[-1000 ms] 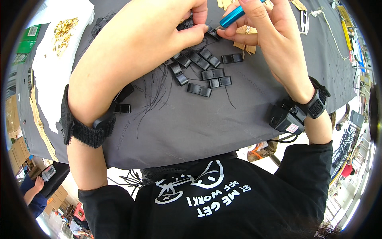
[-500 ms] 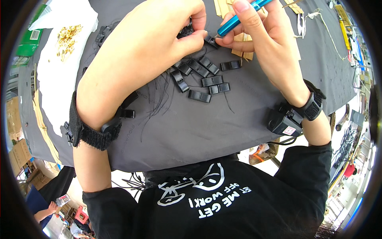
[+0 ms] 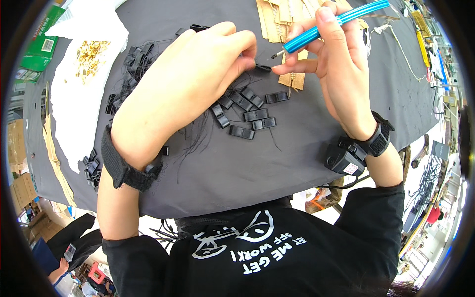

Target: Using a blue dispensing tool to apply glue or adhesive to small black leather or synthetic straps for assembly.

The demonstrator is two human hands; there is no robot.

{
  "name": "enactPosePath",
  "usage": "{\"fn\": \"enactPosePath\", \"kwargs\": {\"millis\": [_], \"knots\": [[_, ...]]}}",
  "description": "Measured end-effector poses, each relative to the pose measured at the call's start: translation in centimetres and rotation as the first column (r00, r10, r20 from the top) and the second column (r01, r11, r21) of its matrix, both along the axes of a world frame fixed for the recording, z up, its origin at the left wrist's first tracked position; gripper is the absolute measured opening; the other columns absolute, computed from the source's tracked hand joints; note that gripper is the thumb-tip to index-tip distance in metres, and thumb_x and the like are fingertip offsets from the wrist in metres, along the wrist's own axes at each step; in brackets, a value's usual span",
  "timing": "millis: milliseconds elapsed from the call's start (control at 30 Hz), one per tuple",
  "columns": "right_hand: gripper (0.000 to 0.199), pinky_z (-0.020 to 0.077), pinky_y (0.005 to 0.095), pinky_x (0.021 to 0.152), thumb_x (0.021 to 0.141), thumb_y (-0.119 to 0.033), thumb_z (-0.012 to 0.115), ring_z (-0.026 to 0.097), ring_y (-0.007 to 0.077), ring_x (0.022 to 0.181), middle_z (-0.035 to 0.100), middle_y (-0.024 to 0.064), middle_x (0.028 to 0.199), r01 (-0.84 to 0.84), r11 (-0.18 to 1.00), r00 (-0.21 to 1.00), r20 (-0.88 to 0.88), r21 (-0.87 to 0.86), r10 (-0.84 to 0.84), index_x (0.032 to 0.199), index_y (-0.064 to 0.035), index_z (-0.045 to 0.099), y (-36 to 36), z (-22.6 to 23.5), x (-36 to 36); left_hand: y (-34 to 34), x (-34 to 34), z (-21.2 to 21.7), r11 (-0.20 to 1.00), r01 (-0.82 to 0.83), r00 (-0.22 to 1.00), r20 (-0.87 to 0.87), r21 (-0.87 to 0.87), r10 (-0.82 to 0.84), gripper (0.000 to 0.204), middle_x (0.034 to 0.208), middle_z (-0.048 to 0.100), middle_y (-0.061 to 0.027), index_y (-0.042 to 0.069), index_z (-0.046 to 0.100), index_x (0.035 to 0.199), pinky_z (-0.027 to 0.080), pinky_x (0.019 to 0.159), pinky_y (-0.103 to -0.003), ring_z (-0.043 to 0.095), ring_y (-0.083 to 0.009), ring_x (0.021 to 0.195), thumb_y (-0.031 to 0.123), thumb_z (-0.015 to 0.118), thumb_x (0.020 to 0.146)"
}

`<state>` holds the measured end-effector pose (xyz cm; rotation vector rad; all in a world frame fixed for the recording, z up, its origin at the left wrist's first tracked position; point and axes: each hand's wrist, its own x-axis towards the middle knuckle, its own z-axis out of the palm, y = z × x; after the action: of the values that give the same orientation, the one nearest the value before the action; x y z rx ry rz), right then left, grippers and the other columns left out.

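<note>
My left hand (image 3: 198, 74) pinches a small black plastic clip (image 3: 262, 67) between thumb and fingertips, just above a dark grey cloth (image 3: 237, 168) on the table. My right hand (image 3: 336, 64) grips a blue ridged tool (image 3: 331, 24) like a pen, its metal tip pointing at the clip. Under and beside my hands lie several more black clips (image 3: 250, 114) with loose black threads. Both wrists wear black bands, and the right one carries a small black device (image 3: 345, 159).
Tan zipper strips (image 3: 282, 20) lie at the top. More black clips (image 3: 136, 57) are heaped at the upper left, next to a white sheet (image 3: 84, 89) with small brass parts (image 3: 91, 52). A green packet (image 3: 42, 47) is at far left. Another person crouches at lower left.
Both hands sit lower in the picture than before, as the view has shifted. The tool tip stays at the clip in my left hand.
</note>
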<state>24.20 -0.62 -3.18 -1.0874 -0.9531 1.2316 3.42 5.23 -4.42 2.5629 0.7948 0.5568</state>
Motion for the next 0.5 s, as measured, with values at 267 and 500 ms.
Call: {"fn": "enactPosePath", "kwargs": {"millis": [267,500], "knots": [[0.017,0.0660,0.0391,0.063,0.112,-0.025,0.046,0.070,0.0190,0.073,0.062,0.0092,0.094,-0.044,0.998,0.998,0.050,0.044,0.042,0.115,-0.0091,0.040,0.5,-0.8,0.8,-0.1,0.5,-0.2,0.994,-0.037,0.997,-0.063,0.107,0.044,0.009,0.087,0.056,-0.0130,0.003,0.064,0.100,0.046,0.068,-0.040,0.059,-0.0322,0.075,0.012,0.062,0.098],[0.019,0.0654,0.0348,0.068,0.111,-0.024,0.048,0.069,0.0165,0.077,0.062,0.0095,0.094,-0.103,0.994,0.994,0.040,-0.043,0.105,0.114,-0.0071,0.039,-0.3,-0.7,-0.4,0.1,-0.7,1.0,0.999,-0.035,0.998,-0.044,-0.005,0.034,0.011,0.085,0.054,-0.0080,0.005,0.067,0.099,0.043,0.065,-0.034,0.052,-0.0233,0.070,0.013,0.068,0.092]]}}
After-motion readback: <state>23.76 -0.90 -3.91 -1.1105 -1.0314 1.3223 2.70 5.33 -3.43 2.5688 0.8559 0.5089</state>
